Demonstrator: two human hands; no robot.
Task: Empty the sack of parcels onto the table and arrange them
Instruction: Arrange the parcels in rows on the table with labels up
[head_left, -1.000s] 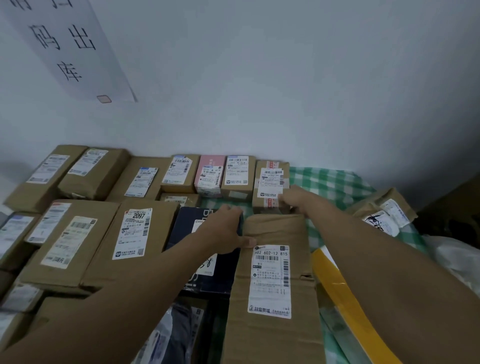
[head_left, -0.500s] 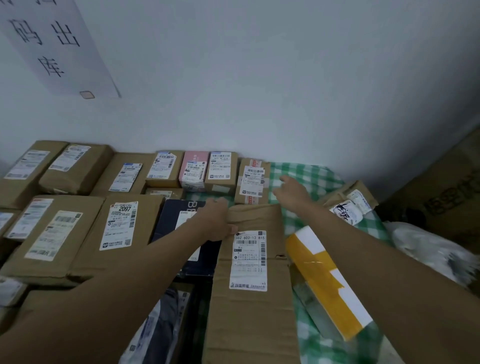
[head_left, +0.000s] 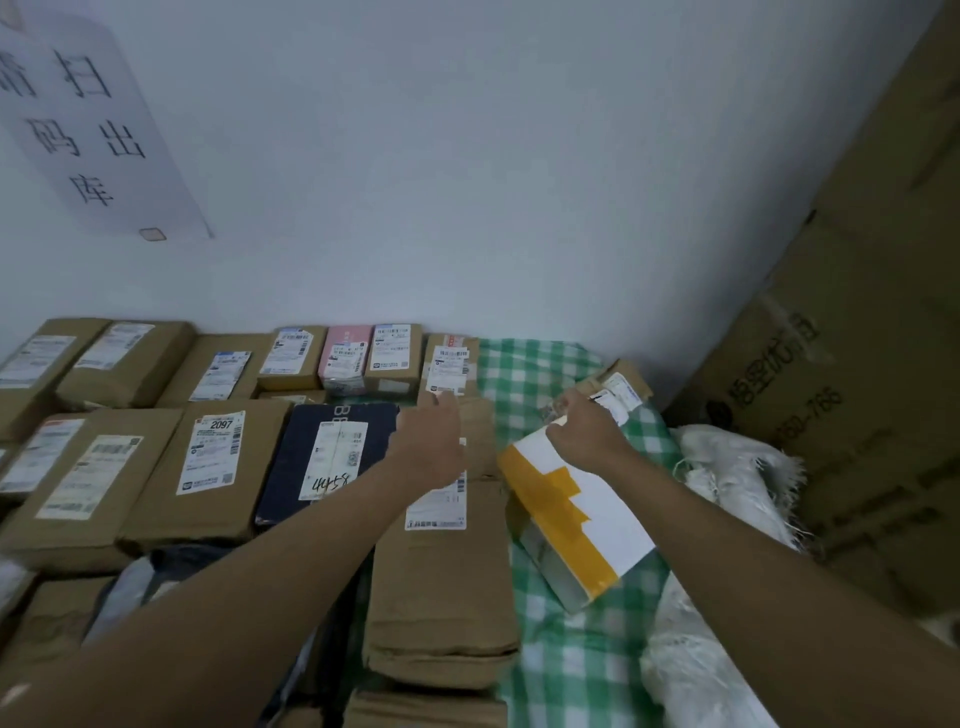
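Observation:
A long brown parcel (head_left: 441, 571) lies lengthwise on the green-checked tablecloth (head_left: 530, 374). My left hand (head_left: 431, 441) rests flat on its far end, fingers stretched forward. To its right a white parcel with yellow tape (head_left: 576, 525) lies at an angle. My right hand (head_left: 587, 431) curls its fingers round that parcel's far end. Just beyond sits a small brown parcel (head_left: 623, 387) with a white label. The white woven sack (head_left: 737, 467) lies crumpled along the table's right edge.
Labelled brown parcels fill the table's left side in rows, among them a dark blue parcel (head_left: 332, 452) and a pink box (head_left: 345, 353). Large cardboard cartons (head_left: 857, 364) stand at the right. A paper sign (head_left: 93, 130) hangs on the white wall.
My right hand left the long brown parcel's far end, moved right and took the white-and-yellow parcel's far end. My left hand's grip on the brown parcel loosened to a flat rest.

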